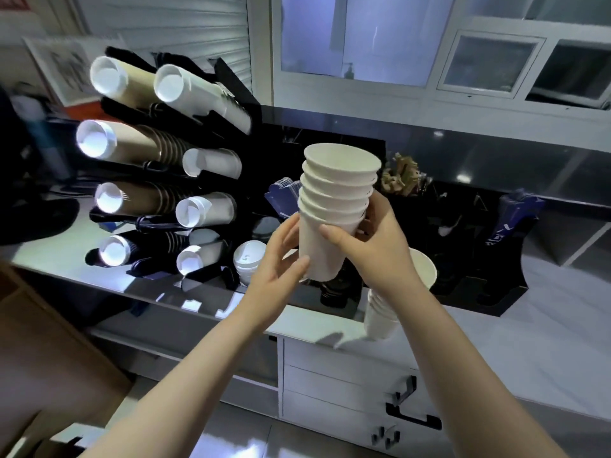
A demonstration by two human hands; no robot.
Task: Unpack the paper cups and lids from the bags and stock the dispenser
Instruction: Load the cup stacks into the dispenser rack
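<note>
I hold a stack of several white paper cups (334,206) upright above the counter, mouths up. My left hand (281,262) grips the lowest cup from the left, thumb across its front. My right hand (370,239) wraps around the stack's right side, thumb on the front. The black cup dispenser (231,90) stands to the left, its slanted rows filled with brown and white cup stacks (139,143). A second stack of white cups (383,312) stands on the counter under my right forearm. White lids (246,259) sit stacked at the dispenser's foot.
A black organiser (463,246) with blue sleeves and wooden stirrers runs along the counter's back right. White drawers with black handles (410,418) sit below the counter. A brown cardboard surface (43,355) is at lower left. Windows are behind.
</note>
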